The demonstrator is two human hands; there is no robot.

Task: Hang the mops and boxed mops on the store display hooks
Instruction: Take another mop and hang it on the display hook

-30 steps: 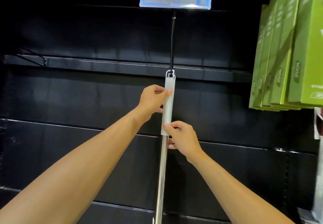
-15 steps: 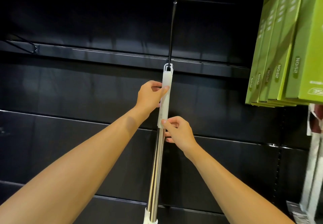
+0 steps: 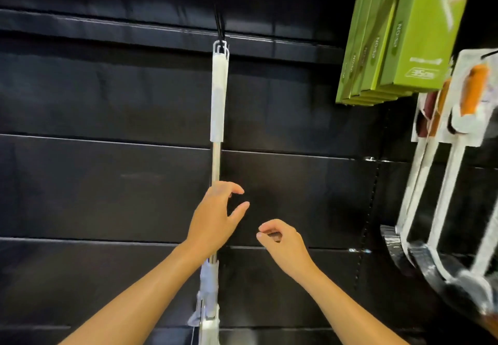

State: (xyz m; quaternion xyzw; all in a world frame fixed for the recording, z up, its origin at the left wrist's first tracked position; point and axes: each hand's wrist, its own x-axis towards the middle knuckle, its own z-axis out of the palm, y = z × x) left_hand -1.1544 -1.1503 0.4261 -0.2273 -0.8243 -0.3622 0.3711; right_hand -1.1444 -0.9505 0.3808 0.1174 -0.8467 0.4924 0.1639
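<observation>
A mop (image 3: 217, 107) with a white grip and a silver pole hangs by its top loop from a black display hook (image 3: 220, 28) on the dark back wall. My left hand (image 3: 215, 218) is in front of the pole, lower down, fingers spread and holding nothing. My right hand (image 3: 283, 239) hovers to the right of the pole, apart from it, fingers loosely curled and empty. The mop's white lower fitting (image 3: 208, 301) shows between my forearms; its head is out of view.
Several green boxed mops (image 3: 398, 34) hang at the upper right. Below them, carded mops with orange and white parts (image 3: 458, 118) hang at the right edge. The black panelled wall (image 3: 107, 183) fills the left.
Both hands have let go of the white grip and dropped down the pole. The mop now hangs by itself on the hook. The view has tilted downward.
</observation>
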